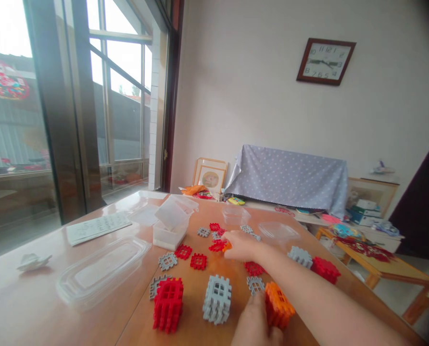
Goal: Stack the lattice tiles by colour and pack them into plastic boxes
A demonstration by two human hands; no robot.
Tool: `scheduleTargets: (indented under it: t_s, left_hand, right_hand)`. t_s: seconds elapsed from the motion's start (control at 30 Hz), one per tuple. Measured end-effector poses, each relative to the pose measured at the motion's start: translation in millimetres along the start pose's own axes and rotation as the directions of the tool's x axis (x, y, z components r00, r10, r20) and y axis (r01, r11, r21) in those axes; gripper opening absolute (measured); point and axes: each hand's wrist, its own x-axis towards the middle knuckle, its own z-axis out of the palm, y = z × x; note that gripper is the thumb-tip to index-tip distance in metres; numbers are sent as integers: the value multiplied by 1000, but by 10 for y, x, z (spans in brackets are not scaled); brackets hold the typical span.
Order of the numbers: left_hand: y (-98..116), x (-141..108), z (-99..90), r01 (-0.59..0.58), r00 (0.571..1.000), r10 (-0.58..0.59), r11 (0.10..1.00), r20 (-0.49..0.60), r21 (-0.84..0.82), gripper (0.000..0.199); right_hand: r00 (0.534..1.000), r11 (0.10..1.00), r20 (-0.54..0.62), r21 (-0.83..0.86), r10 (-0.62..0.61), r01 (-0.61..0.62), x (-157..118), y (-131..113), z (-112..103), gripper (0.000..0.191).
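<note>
My left hand [252,324] grips a stack of orange interlocking plastic window pieces [278,305] at the table's near edge. Reaching across it, my right hand [241,245] has its fingertips closed on a small orange piece [227,246] in the loose pile, partly covered by the fingers. A loose red piece [217,246] lies right beside them. To the left stand a grey stack [217,300] and a red stack [168,305]. Another grey stack [300,257] and red stack [325,270] sit right of my right forearm. A loose grey piece [255,284] lies by my left thumb.
More loose red pieces [199,261] and grey pieces [168,261] lie mid-table. Clear plastic boxes [169,235] stand behind, with a large clear lid [104,269] and a written sheet [99,228] at left. Another lid [279,230] lies at right. A low wooden table [391,269] stands beyond.
</note>
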Motion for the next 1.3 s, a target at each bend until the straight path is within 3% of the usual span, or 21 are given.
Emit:
scheduleTargets:
  t_s: [0.17, 0.33, 0.6, 0.87, 1.03, 1.13, 1.3]
  left_hand:
    - [-60, -15, 47, -26, 999, 26, 1000, -44, -3, 73]
    - [-23, -15, 41, -60, 998, 60, 998, -18, -30, 62]
    - [42, -38, 29, -99, 994, 99, 995, -49, -3, 61]
    - [-11, -29, 50, -115, 993, 114, 993, -31, -27, 62]
    - [-41, -28, 49, -83, 996, 83, 997, -28, 2, 71]
    - [-27, -29, 40, -79, 997, 80, 996, -22, 31, 74]
    - [-32, -21, 27, -135, 991, 135, 991, -12, 14, 73]
  right_hand:
    - [996, 991, -52, 118, 67, -61, -461, 240, -226, 26]
    - [986, 970, -15, 185, 163, -158, -954, 404, -375, 17]
    - [960, 942, 45, 182, 277, -281, -1472, 410, -439, 7]
    - [944, 906, 55, 270, 324, -327, -1682, 463, -459, 20]
    - [987, 919, 78, 361, 141, -160, -1871, 642, -419, 55]
    - [985, 879, 116, 446, 128, -167, -1899, 702, -321, 69]
    - [981, 803, 111, 564, 157, -193, -1853, 677, -226, 61]
